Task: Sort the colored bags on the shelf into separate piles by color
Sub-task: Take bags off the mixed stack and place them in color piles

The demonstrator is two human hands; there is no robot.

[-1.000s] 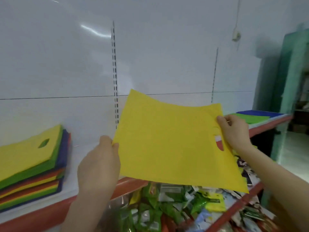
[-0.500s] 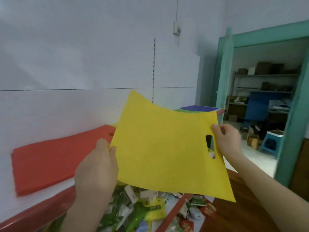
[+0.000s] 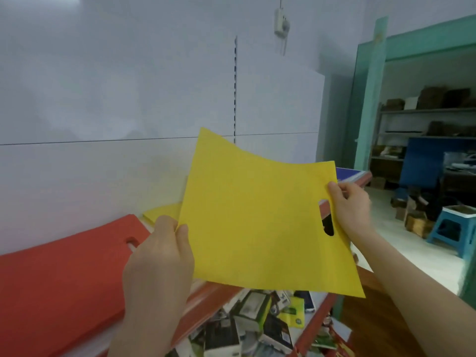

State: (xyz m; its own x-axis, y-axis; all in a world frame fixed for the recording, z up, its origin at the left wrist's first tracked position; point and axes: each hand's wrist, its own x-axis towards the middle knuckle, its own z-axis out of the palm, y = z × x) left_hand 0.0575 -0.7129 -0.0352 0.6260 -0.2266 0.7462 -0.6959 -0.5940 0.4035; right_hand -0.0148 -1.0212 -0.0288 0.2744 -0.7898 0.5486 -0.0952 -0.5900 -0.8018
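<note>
Backing the scene is a white panel (image 3: pixel 103 86) with one vertical slotted rail.

The yellow bag (image 3: pixel 257 222) is the next largest item. It is a flat, matte, uniformly yellow sheet, roughly square and free of print. Its top edge sags in a shallow curve between the two upper corners. It is held in the air, tilted, with the far left corner highest and the near right corner lowest. It is clear of the shelf (image 3: pixel 203 295).

The red pile (image 3: pixel 64 274) lies flat on the shelf, left of and below the left fingers. Its handle slot is just beside the left knuckles.

The left hand (image 3: pixel 159 261) pinches the bag's left edge. The thumb (image 3: pixel 183 235) presses the near face, and the other fingers are hidden behind the sheet. The right hand (image 3: pixel 353 210) pinches the right edge. Its thumb (image 3: pixel 334 191) lies on the near face and its fingers are curled behind. The bag spans the full gap between both pinches and hangs below them.

Packets (image 3: pixel 252 323) fill the lower tier, under the bag.

A yellow pile (image 3: pixel 163 212) shows just above the left thumb, mostly hidden by the bag. A blue pile (image 3: pixel 347 173) sits just above the right fingers.

The bag's oval handle slot (image 3: pixel 327 220) is directly below the right thumb.
</note>
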